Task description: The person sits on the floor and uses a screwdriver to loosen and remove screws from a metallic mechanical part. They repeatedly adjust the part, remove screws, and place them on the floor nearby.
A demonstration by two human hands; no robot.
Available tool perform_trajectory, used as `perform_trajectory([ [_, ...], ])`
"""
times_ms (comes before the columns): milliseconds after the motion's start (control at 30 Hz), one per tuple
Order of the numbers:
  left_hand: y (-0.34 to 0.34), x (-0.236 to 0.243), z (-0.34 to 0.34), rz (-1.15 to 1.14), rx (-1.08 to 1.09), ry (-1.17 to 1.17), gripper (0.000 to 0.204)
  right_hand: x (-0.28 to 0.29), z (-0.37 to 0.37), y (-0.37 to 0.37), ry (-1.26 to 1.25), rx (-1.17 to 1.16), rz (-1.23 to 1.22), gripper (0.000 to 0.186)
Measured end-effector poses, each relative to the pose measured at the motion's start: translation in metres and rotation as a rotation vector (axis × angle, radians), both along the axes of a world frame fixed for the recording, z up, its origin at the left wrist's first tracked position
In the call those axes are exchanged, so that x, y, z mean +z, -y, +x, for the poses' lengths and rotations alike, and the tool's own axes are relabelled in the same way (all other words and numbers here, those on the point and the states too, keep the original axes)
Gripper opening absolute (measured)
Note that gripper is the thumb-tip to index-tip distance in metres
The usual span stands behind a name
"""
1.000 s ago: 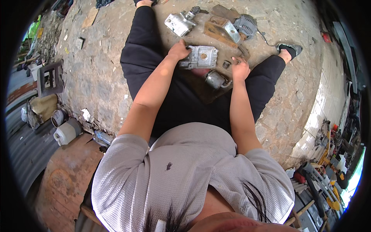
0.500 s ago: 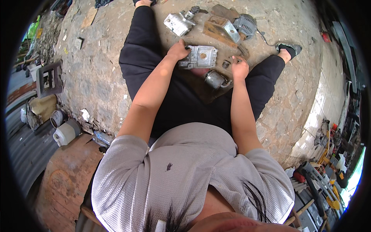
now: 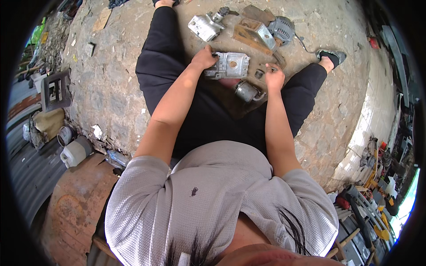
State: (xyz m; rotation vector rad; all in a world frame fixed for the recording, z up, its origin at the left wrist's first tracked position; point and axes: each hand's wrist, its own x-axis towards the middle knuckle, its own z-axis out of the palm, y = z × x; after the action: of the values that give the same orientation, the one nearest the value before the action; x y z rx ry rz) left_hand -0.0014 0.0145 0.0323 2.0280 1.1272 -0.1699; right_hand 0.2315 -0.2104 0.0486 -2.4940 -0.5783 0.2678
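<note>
My left hand [image 3: 204, 58] grips the left end of a grey cast-metal housing [image 3: 232, 65], boxy and ribbed, with a round hole in its top face. Just right of the housing, my right hand [image 3: 274, 79] is closed, fingertips pinched together; anything between them is too small to make out. A small dark square part [image 3: 259, 73] lies between that hand and the housing. Below the housing, between my legs, rests a shiny metal cylinder [image 3: 245, 91] with a curved arm at its right side.
Beyond my hands lie a silver metal casting [image 3: 207, 27], a rusty rectangular metal frame [image 3: 254, 35] and a grey finned motor-like part [image 3: 282, 30]. My legs stretch out on both sides. A white jug [image 3: 76, 152] stands at left; tools and scrap [image 3: 377, 195] crowd the right.
</note>
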Motion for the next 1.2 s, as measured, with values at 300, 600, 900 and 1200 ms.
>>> perform_trajectory([
  [300, -0.003, -0.009, 0.006, 0.011, 0.004, -0.031, 0.068, -0.005, -0.023, -0.009, -0.245, 0.163, 0.001, 0.031],
  [600, -0.004, -0.009, 0.001, -0.009, 0.001, -0.019, 0.068, 0.008, -0.008, -0.001, -0.122, 0.107, -0.015, 0.027],
  [900, -0.003, -0.009, 0.003, 0.021, 0.009, -0.027, 0.071, 0.005, -0.012, 0.001, 0.143, 0.045, -0.168, 0.022],
  [1200, -0.003, -0.008, 0.007, 0.017, 0.019, -0.059, 0.069, 0.008, -0.035, -0.007, -0.257, 0.096, 0.032, 0.022],
])
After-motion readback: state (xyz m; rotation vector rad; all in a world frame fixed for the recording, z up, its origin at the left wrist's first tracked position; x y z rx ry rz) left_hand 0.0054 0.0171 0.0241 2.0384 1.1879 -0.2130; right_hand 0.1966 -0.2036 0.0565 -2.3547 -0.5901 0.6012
